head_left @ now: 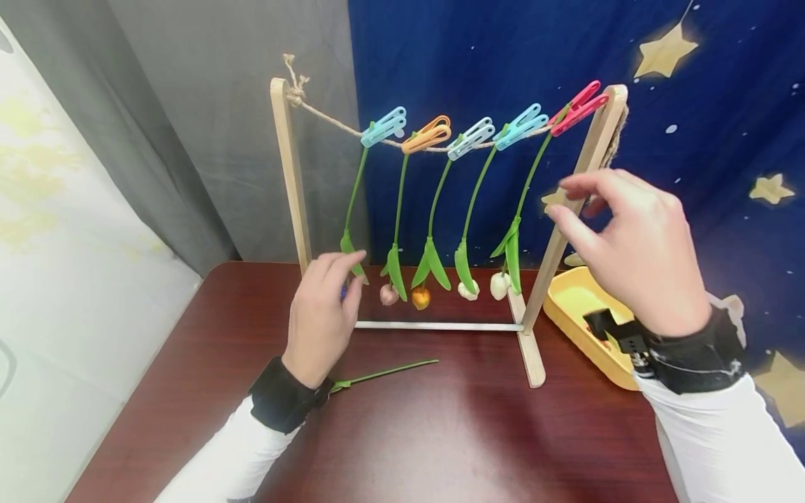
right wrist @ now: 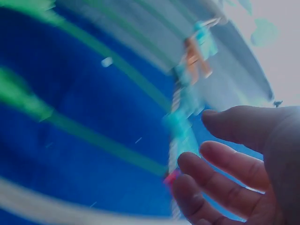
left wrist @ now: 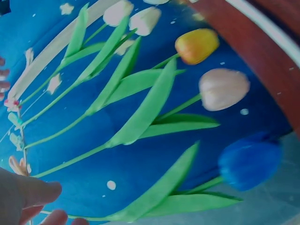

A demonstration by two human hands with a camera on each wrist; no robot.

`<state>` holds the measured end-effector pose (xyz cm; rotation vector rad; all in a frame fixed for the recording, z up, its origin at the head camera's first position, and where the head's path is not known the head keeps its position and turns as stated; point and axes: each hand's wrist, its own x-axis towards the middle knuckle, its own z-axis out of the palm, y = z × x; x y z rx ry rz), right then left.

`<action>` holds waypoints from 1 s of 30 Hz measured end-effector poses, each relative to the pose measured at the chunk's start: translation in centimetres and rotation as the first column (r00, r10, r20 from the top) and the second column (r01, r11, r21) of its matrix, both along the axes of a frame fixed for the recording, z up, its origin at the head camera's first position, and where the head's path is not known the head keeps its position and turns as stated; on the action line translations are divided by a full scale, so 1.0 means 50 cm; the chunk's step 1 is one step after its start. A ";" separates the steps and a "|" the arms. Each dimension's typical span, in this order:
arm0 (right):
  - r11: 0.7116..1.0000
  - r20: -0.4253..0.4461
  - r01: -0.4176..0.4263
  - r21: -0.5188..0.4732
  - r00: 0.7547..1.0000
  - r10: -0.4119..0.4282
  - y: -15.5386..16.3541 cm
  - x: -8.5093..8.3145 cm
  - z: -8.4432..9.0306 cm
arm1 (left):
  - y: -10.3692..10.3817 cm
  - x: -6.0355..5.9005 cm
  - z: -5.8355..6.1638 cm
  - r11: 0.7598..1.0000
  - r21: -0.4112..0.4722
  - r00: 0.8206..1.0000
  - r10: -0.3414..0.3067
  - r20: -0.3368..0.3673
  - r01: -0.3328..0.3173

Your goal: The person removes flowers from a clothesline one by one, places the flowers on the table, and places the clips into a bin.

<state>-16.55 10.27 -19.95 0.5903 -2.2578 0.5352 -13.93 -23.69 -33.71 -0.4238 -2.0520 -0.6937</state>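
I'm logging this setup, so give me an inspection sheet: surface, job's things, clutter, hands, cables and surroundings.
Surface: red-brown tabletop, shiny toward the front.
Job's things: five tulips hang heads down, held by pegs on the rope of a wooden rack; another green stem lies on the tabletop, one end hidden by the left wristband.
Clutter: yellow tray beside the rack's right side; contents unclear.
Left hand: nothing held, near the blue tulip.
Right hand: nothing held, near the rack's right post.
Cables: nothing seen.
Surroundings: grey curtain and starry blue curtain behind.
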 end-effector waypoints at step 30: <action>0.907 0.202 -0.280 0.315 0.953 0.224 -0.285 -0.098 0.174 | 0.027 -0.116 0.125 0.974 0.227 0.999 0.015 -0.034 -0.006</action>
